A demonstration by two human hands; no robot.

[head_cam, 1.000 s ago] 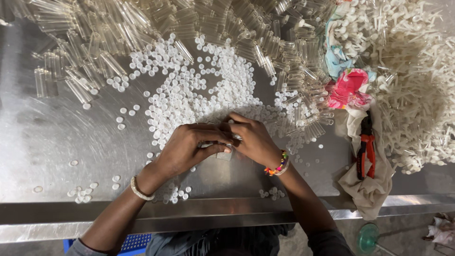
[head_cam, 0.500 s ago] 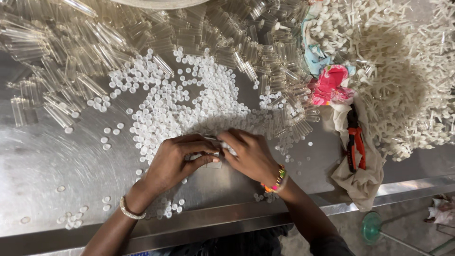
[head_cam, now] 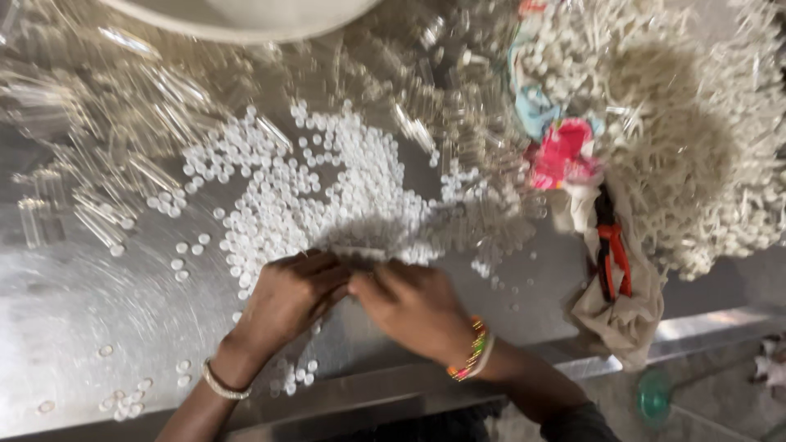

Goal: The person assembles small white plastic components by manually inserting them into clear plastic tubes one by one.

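Observation:
My left hand and my right hand meet fingertip to fingertip over a steel table. Between them they pinch a small clear tube, blurred by motion. Just beyond the fingers lies a spread of small white round caps. Clear plastic tubes are scattered in a wide arc behind the caps. A pale bangle circles my left wrist, and a beaded orange and green bracelet is on my right wrist.
A big heap of whitish assembled pieces fills the right side. Beside it lie pink and blue cloth, a beige rag and red-handled pliers. A pale bowl rim shows at the top. The table's front edge runs below my wrists.
The view has shifted, so the table contents sit lower and further left than before. My hands stay pressed together at the near edge of the caps, fingers working on the small tube.

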